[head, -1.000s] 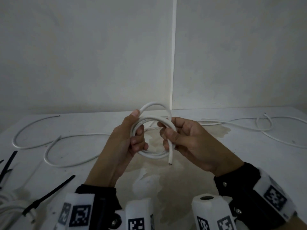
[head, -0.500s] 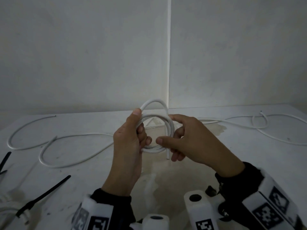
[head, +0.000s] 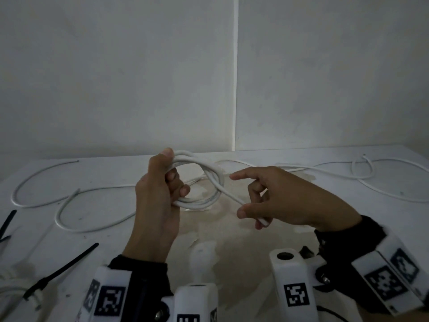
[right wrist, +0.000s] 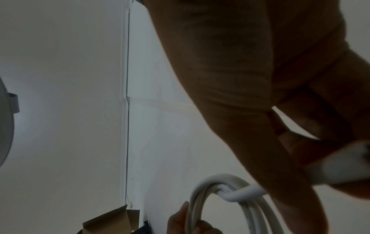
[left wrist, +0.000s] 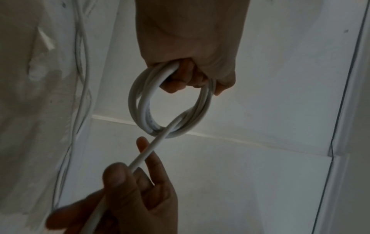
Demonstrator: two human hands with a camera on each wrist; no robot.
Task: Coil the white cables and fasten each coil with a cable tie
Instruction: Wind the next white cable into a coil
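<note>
A small coil of white cable point(head: 210, 194) point(left wrist: 144, 114) point(right wrist: 202, 197) is held above the table by my left hand point(head: 160, 191) point(left wrist: 192, 72), whose fingers curl through the loop. The cable's free end point(head: 232, 197) point(left wrist: 152, 147) passes through the coil and runs out to the right. My right hand point(head: 262, 201) point(left wrist: 124, 182) pinches this end between thumb and curled fingers, with the index finger stretched out. Black cable ties point(head: 58, 268) lie on the table at the front left.
Two more loose white cables lie on the white table point(head: 232, 240): one point(head: 69, 205) at the left, one point(head: 362, 173) at the back right. Another white coil point(head: 9, 289) shows at the left edge. A cardboard box point(right wrist: 112, 221) appears in the right wrist view.
My right hand has drawn the free end out through the coil to the right and toward me. The left hand keeps its hold on the coil.
</note>
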